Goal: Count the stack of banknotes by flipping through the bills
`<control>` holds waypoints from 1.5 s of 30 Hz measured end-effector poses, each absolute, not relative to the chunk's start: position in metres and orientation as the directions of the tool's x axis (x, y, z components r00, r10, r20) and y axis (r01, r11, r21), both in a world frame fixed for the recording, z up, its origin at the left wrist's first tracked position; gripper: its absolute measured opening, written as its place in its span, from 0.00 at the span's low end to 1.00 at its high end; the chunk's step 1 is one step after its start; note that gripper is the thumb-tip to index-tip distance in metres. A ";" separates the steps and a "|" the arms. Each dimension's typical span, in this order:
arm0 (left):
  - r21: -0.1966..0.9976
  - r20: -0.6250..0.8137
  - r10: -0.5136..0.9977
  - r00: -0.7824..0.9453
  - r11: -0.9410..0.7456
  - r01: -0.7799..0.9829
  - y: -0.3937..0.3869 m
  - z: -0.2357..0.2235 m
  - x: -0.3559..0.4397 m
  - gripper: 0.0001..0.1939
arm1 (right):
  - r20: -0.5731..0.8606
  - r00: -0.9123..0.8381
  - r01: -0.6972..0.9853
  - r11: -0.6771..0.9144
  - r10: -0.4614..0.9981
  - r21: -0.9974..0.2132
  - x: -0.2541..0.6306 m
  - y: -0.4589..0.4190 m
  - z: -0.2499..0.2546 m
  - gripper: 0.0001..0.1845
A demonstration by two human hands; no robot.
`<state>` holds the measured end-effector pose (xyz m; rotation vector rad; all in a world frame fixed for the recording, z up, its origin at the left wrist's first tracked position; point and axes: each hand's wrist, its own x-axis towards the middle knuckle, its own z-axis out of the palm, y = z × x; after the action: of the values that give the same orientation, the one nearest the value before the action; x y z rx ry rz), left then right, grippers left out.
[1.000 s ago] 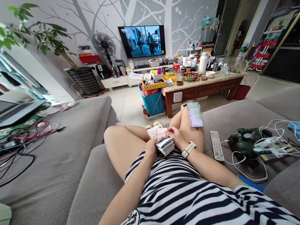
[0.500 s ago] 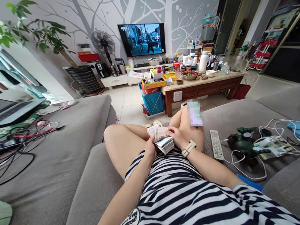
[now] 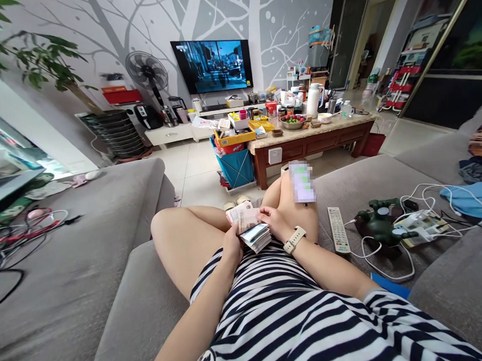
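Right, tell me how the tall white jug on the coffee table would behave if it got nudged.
The white jug would probably tip if pushed near the top, being tall and narrow. Its smooth-looking body seems rigid and may feel slippery, though the side handle should help the grip. Its weight is hard to judge, since its contents are hidden.

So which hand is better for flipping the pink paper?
Probably the right hand: its fingertips pinch the pink paper at the right edge, while the left hand steadies the left side.

Two hands (image 3: pixel 232 243) (image 3: pixel 273 222), one wristwatch (image 3: pixel 294 240), one remote (image 3: pixel 338 230), one television (image 3: pixel 214 66), one fan (image 3: pixel 146 70).
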<state>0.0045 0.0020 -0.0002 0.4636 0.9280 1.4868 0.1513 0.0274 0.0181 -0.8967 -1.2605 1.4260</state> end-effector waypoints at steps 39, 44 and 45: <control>0.778 -0.233 0.958 -0.164 0.083 -0.623 -0.001 0.002 0.006 0.14 | 0.125 -0.242 -0.225 0.069 0.962 -0.972 0.151 0.030 0.010 0.15; 0.770 -0.249 0.953 -0.173 0.087 -0.632 -0.002 0.004 0.006 0.14 | 0.145 -0.232 -0.244 0.086 0.962 -0.966 0.151 0.028 0.007 0.15; 0.770 -0.250 0.953 -0.170 0.089 -0.632 -0.002 0.003 0.006 0.14 | 0.149 -0.229 -0.247 0.091 0.962 -0.965 0.151 0.028 0.006 0.15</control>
<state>0.0060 -0.0018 0.0035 0.4524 0.9450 1.4883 0.1506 0.0282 0.0064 -0.8163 -1.2595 1.3963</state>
